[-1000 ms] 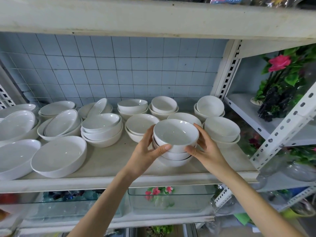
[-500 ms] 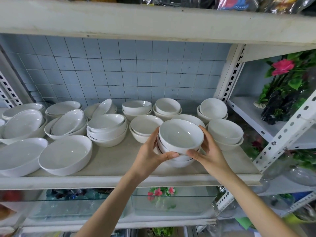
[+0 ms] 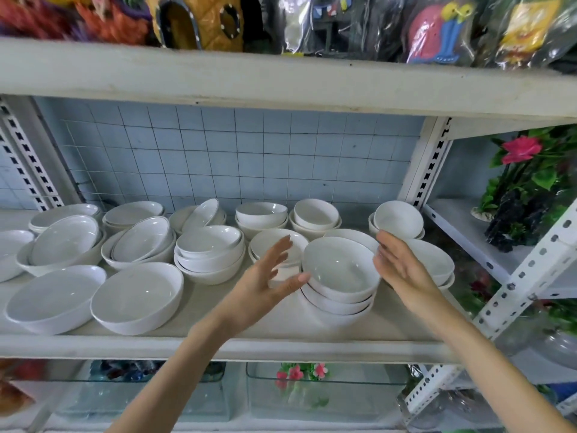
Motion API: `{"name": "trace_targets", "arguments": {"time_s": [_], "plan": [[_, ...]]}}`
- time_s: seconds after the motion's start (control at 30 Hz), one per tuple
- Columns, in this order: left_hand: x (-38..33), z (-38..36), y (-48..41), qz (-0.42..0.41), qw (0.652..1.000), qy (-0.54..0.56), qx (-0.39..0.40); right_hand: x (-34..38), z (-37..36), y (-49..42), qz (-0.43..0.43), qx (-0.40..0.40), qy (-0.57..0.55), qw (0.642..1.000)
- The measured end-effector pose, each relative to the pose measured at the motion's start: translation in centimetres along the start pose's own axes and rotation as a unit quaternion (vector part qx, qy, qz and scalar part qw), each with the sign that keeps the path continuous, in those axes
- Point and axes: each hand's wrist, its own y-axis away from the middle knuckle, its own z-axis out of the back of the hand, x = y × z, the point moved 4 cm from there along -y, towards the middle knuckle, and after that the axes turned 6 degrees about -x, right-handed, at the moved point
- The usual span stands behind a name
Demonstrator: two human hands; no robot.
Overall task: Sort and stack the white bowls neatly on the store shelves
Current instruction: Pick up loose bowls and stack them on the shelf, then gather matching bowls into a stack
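A white shelf (image 3: 281, 332) holds many white bowls. At its 9 o'clock end, near the front edge, 2 wide bowls (image 3: 137, 295) sit side by side. Behind them, tipped bowls (image 3: 140, 235) lean inside other bowls. Next comes a short pile (image 3: 209, 254) of nested bowls. The left hand (image 3: 265, 279) is at 9 o'clock from the stack (image 3: 340, 276). Its fingers are straight and spread apart, and it holds nothing. Its thumb tip is right at the rim of the top bowl, but I cannot tell if it touches. The stack stands upright near the front of the shelf, a bit right of the middle, with at least 3 bowls nested in it. The right hand (image 3: 402, 270) is at 3 o'clock from the stack. Its fingers are loose and apart too, and it holds nothing. Its fingertips are just beside the top bowl's rim. At 12 o'clock from the stack, by the tiled wall (image 3: 218, 157), sit small piles (image 3: 315, 214). Just past the right hand is the last pile (image 3: 437, 260). Far right, on another shelf, is a pink flower (image 3: 521, 148).
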Motion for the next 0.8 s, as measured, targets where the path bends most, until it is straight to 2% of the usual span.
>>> {"name": "trace_targets", "arguments": {"time_s": [0.13, 0.27, 0.37, 0.5, 0.63, 0.8], "plan": [[-2.2, 4.8, -1.3, -0.013, 0.998, -0.059, -0.018, 2.6, -1.2, -2.5, 0.029, -0.010, 0.014, 0.999], [-2.8, 9.2, -3.6, 0.003, 0.988, -0.149, -0.042, 4.9, -4.2, -5.0, 0.036, 0.046, 0.047, 0.997], [-1.8, 11.3, -5.4, 0.040, 0.974, -0.223, -0.033, 5.3, -6.6, -7.3, 0.044, 0.080, 0.121, 0.988], [-0.4, 12.3, -7.3, 0.084, 0.960, -0.268, -0.006, 4.2, -8.5, -10.2, -0.001, 0.132, 0.178, 0.975], [0.6, 12.9, -9.9, 0.097, 0.954, -0.283, 0.027, 3.3, -9.3, -13.1, 0.007, 0.159, 0.223, 0.962], [2.3, 12.7, -13.3, 0.112, 0.916, -0.381, 0.061, 2.4, -11.0, -16.9, 0.043, 0.219, 0.347, 0.911]]}}
